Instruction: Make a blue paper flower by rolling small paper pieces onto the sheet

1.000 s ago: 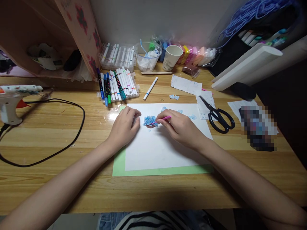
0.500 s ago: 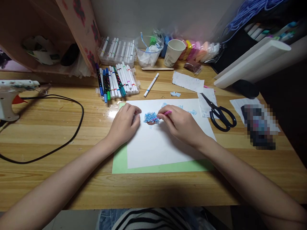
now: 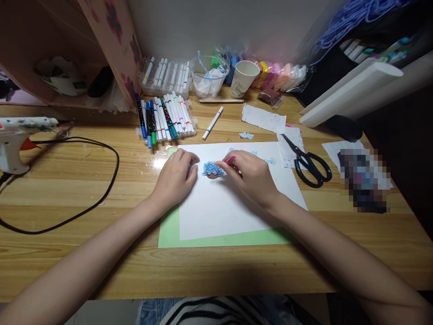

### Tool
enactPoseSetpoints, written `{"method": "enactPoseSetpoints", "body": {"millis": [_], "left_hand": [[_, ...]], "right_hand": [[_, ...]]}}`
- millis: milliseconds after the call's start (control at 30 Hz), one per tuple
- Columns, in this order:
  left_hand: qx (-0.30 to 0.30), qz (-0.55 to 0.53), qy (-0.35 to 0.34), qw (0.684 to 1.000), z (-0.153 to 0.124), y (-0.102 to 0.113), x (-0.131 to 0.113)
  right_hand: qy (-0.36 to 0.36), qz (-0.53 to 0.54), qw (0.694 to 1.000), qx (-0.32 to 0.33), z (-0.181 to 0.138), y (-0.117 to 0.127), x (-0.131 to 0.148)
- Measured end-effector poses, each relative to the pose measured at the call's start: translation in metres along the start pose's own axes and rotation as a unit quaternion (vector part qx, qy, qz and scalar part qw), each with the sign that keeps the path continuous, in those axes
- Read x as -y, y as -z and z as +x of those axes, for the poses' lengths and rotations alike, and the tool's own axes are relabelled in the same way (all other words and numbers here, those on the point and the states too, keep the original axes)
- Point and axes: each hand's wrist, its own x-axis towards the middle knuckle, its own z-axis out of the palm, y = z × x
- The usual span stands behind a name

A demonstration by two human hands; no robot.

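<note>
A small brown piece topped with a tuft of blue paper shreds [image 3: 212, 169] lies on a white sheet [image 3: 230, 207] over a green sheet [image 3: 168, 232]. My right hand [image 3: 252, 176] pinches a thin pink tool [image 3: 230, 160], its tip touching the right side of the blue tuft. My left hand [image 3: 176, 174] rests on the white sheet just left of the tuft, fingers curled together, with its fingertips near the tuft's edge. What they hold, if anything, is hidden.
Black scissors [image 3: 309, 163] lie to the right on paper scraps. Marker trays [image 3: 164, 117], a loose marker [image 3: 213, 123], a plastic cup [image 3: 209, 76], a paper cup [image 3: 242, 79] and clay packs [image 3: 280, 76] stand behind. A glue gun [image 3: 15, 137] with black cable [image 3: 101, 194] lies at left.
My right hand has shifted slightly left and turned, so less of the pink tool shows. The left hand stays beside the tuft.
</note>
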Motion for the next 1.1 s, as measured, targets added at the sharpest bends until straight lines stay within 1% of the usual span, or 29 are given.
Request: {"method": "enactPoseSetpoints", "body": {"millis": [100, 167, 233, 300, 367, 433, 500, 567, 600, 667, 733, 800, 867, 967, 1000, 1100], "left_hand": [[-0.001, 0.005, -0.002, 1.000, 0.000, 0.000, 0.000], [0.000, 0.009, -0.001, 1.000, 0.000, 0.000, 0.000], [0.001, 0.010, 0.002, 1.000, 0.001, 0.000, 0.000], [0.002, 0.006, 0.004, 1.000, 0.001, 0.001, -0.001], [0.002, -0.002, 0.005, 1.000, 0.000, 0.001, -0.001], [0.002, -0.011, 0.006, 1.000, 0.000, 0.001, -0.001], [0.003, -0.023, 0.010, 1.000, -0.001, 0.002, -0.001], [-0.007, -0.039, 0.014, 0.999, -0.002, 0.002, 0.000], [-0.019, -0.041, 0.015, 0.999, -0.002, 0.003, 0.001], [-0.050, -0.030, 0.016, 0.998, -0.002, 0.005, 0.002], [-0.072, -0.012, 0.015, 0.997, -0.001, 0.007, 0.002], [-0.065, -0.003, 0.011, 0.998, 0.003, 0.009, -0.002], [-0.034, 0.002, 0.000, 0.999, 0.013, 0.009, -0.009], [0.038, 0.016, -0.021, 0.999, 0.037, 0.005, -0.026], [0.062, 0.027, -0.027, 0.997, 0.047, 0.002, -0.032], [0.110, 0.092, -0.038, 0.989, 0.072, -0.004, -0.046]], "right_hand": [[-0.007, -0.003, 1.000, -0.015, 0.002, -0.004, 0.000], [-0.025, 0.011, 0.999, -0.018, 0.003, -0.004, 0.002], [-0.063, 0.053, 0.996, -0.026, 0.002, -0.002, 0.004], [-0.118, 0.122, 0.984, -0.052, 0.001, 0.001, 0.004], [-0.178, 0.212, 0.957, -0.090, -0.002, 0.006, 0.000], [-0.234, 0.302, 0.916, -0.124, -0.005, 0.010, -0.011], [-0.284, 0.363, 0.874, -0.153, -0.010, 0.013, -0.028], [-0.329, 0.411, 0.832, -0.174, -0.017, 0.015, -0.046], [-0.345, 0.439, 0.812, -0.171, -0.021, 0.015, -0.054], [-0.363, 0.474, 0.785, -0.169, -0.029, 0.014, -0.064], [-0.360, 0.479, 0.784, -0.163, -0.035, 0.011, -0.066], [-0.351, 0.467, 0.794, -0.168, -0.037, 0.008, -0.061], [-0.343, 0.449, 0.807, -0.175, -0.038, 0.006, -0.054], [-0.332, 0.431, 0.820, -0.179, -0.037, 0.006, -0.047], [-0.330, 0.430, 0.821, -0.180, -0.037, 0.006, -0.046], [-0.331, 0.431, 0.818, -0.188, -0.038, 0.008, -0.047]]}}
